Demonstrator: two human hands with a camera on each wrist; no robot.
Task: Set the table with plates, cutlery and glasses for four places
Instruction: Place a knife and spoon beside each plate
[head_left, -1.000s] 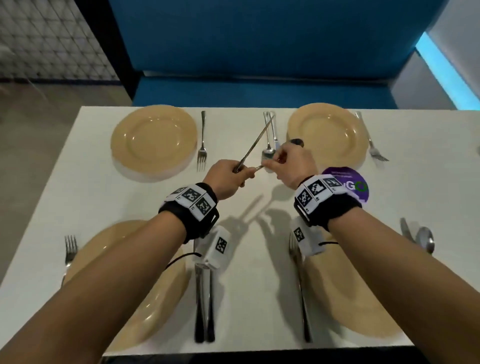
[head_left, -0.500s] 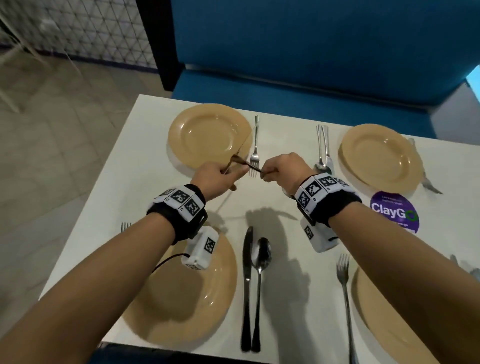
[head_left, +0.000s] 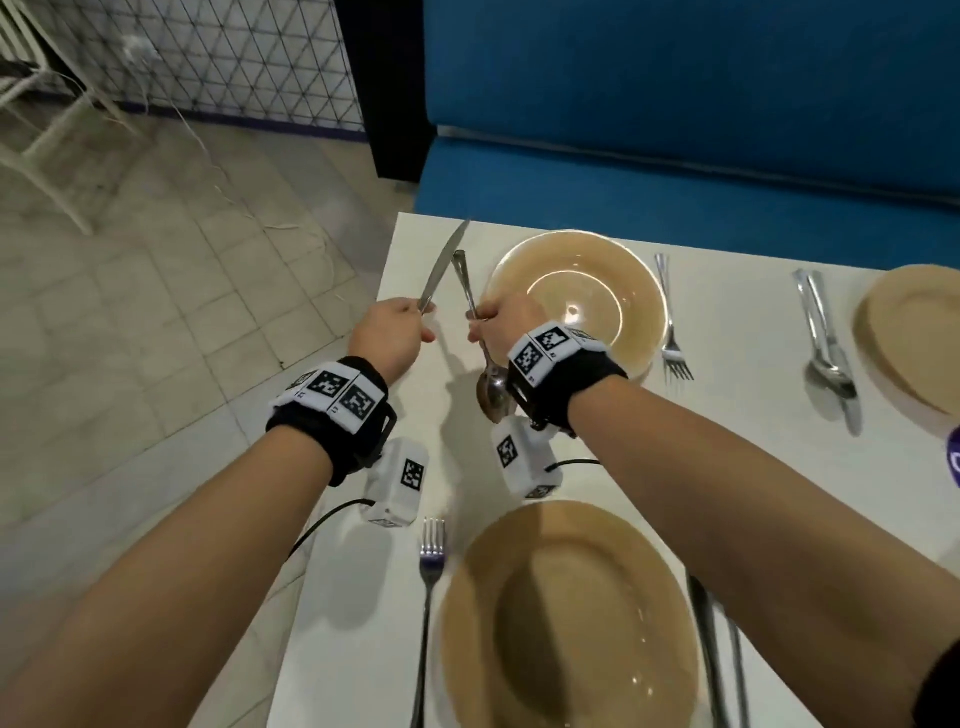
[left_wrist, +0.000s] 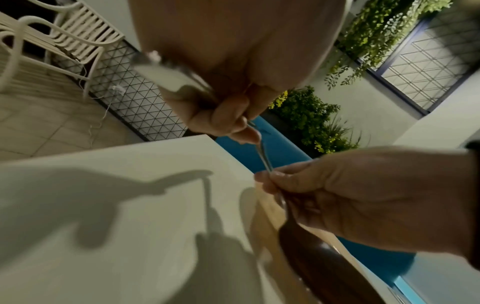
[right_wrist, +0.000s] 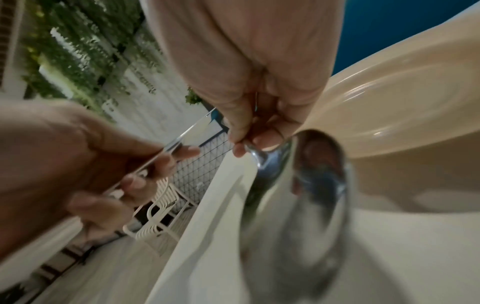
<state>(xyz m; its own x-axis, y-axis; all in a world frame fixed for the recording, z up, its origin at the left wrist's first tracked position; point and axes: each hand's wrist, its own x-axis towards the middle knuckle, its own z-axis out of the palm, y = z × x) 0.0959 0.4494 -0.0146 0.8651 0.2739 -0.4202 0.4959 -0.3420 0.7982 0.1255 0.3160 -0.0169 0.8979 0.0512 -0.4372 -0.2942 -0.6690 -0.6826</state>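
My left hand (head_left: 410, 325) grips a table knife (head_left: 444, 265) by its handle, blade pointing up and away, over the table's left edge. Just to its right, my right hand (head_left: 480, 325) pinches a spoon (head_left: 492, 392) mid-handle, bowl hanging down toward me. Both hands hover left of the far-left tan plate (head_left: 579, 260), which has a fork (head_left: 670, 322) on its right. In the right wrist view the fingertips (right_wrist: 267, 142) pinch the spoon (right_wrist: 311, 174) beside that plate (right_wrist: 402, 98), and the left hand (right_wrist: 135, 179) holds the knife (right_wrist: 176, 144).
The white table (head_left: 737, 415) carries a near plate (head_left: 566, 618) with a fork (head_left: 428, 587) on its left and dark cutlery (head_left: 709, 660) on its right. A knife-and-spoon pair (head_left: 826, 353) lies beside another plate (head_left: 914, 332). A blue bench (head_left: 675, 171) stands behind; tiled floor lies left.
Both hands have carried the knife and spoon from the table's middle to the left of the far-left plate. The two pieces, crossed before, are now held apart.
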